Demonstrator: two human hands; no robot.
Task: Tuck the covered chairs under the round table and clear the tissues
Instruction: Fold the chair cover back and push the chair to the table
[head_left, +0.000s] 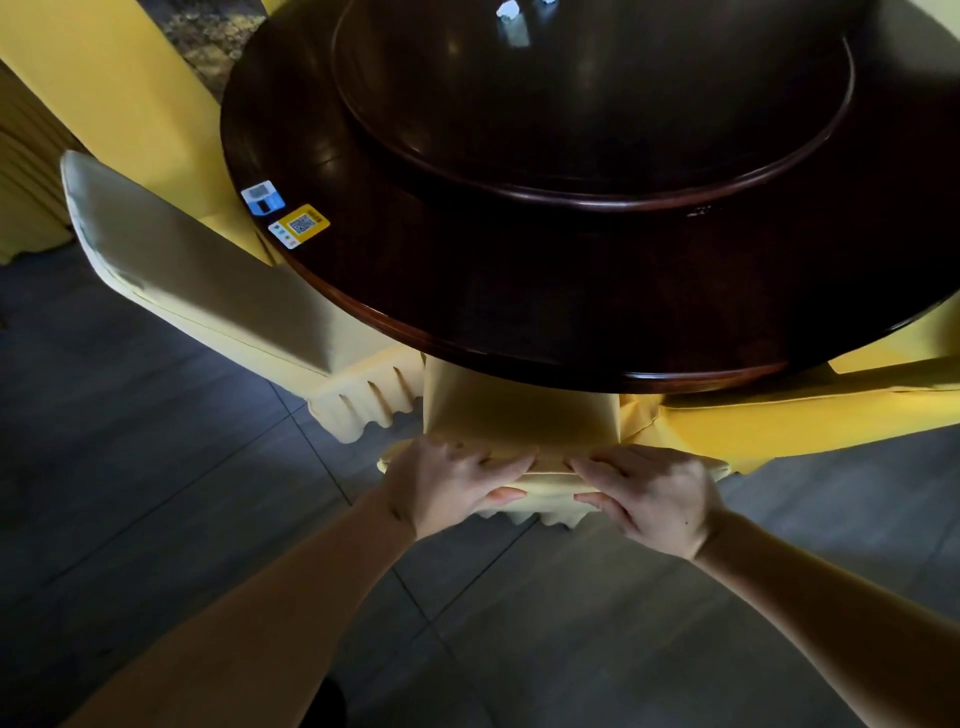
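A chair in a yellow cover (519, 410) stands right in front of me, its seat hidden under the dark round table (519, 291). My left hand (447, 486) and my right hand (649, 493) both grip the top edge of its backrest, fingers over the front and thumbs behind. A second covered chair (208, 275) stands at the left, pushed against the table's rim. A third covered chair (789, 410) shows at the right. Small white tissues (508, 11) lie on the turntable (597, 130) at the far side.
Two stickers (283, 213) sit on the table's left rim. Another yellow-covered chair back (119, 93) rises at the far left. Grey floor tiles (156, 441) spread around me, with patterned carpet (213, 36) beyond the table.
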